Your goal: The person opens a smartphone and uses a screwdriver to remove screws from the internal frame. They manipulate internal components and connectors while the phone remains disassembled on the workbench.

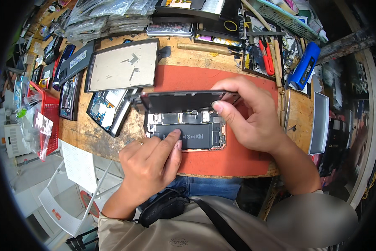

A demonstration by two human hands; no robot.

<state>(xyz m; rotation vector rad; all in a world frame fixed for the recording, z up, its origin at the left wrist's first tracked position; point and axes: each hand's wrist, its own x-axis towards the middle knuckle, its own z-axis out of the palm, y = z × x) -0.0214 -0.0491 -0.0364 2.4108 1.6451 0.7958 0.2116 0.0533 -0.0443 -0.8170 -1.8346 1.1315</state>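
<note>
Right hand [253,117] pinches screen [177,101]; left [148,163] (half-curled) touches battery [196,141].

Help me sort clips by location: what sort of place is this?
Probably a phone repair workshop: an opened smartphone with its battery exposed lies on a red mat, and red-handled pliers and another opened device are also in view.

The battery [198,137] was smooth and matt, the bench [130,131] was scuffed wood, and the shaded raised panel [179,101] was perhaps matt metal.
</note>
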